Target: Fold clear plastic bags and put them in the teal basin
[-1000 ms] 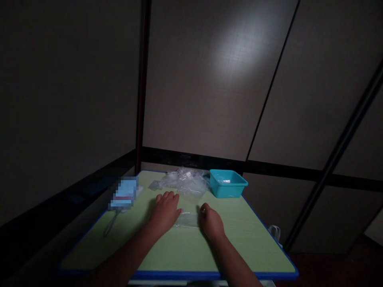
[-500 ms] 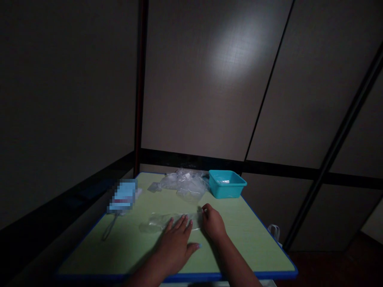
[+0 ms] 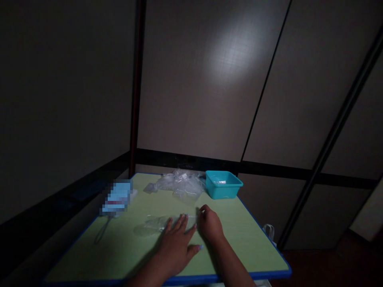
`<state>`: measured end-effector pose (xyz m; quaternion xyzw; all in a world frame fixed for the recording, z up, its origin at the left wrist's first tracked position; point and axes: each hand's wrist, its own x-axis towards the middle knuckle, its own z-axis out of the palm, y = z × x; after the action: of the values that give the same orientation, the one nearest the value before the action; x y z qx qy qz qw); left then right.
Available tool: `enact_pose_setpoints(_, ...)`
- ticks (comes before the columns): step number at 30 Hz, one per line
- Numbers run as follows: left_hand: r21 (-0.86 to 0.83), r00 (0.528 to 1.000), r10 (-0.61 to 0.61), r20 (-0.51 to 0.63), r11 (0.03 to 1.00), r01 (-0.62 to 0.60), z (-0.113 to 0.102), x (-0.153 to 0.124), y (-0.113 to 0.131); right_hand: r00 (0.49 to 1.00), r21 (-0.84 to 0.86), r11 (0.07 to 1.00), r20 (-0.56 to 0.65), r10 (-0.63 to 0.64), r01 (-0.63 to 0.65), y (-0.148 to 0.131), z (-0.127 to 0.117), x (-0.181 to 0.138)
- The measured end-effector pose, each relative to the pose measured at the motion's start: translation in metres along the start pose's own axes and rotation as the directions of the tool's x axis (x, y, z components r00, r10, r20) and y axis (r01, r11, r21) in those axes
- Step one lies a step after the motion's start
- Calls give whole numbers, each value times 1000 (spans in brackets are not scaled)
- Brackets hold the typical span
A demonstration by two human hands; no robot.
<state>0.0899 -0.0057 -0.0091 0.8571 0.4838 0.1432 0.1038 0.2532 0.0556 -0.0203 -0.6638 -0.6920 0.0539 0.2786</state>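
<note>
A clear plastic bag lies stretched flat across the green table. My left hand rests on it with the fingers spread and the palm down. At the bag's right end my right hand is closed, thumb and forefinger pinching its edge. Behind them sits a crumpled heap of clear plastic bags. To the right of the heap stands a turquoise plastic basin with something clear and shiny inside.
A blurred-out blue object with a cord loop lies at the table's left edge. Dark panelled walls rise behind and to the left. Beyond the right edge, a white bag handle shows below the tabletop.
The view has shifted slightly, so the table and everything on it sit a little further left. Both hands keep nearly the same places on the bag.
</note>
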Motion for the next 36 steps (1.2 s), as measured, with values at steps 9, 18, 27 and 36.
enact_pose_setpoints(9,21,998,41,-45,999,-40,1,-5,1,999,-178,983,2,-48,47,-2,0,-4)
enact_pose_setpoints(18,-23,1000,15,-25,1000,-16,5,-6,-1,997,-298,954,-75,1,-24,0,-13,-5)
enact_pose_setpoints(27,-58,998,70,6,996,-69,5,-1,-7,861,-127,882,316,-398,454,-3,-11,-26)
enact_pose_setpoints(36,16,1000,13,17,1000,-13,-15,-55,-61,875,-190,899,376,-306,396,-11,-15,-28)
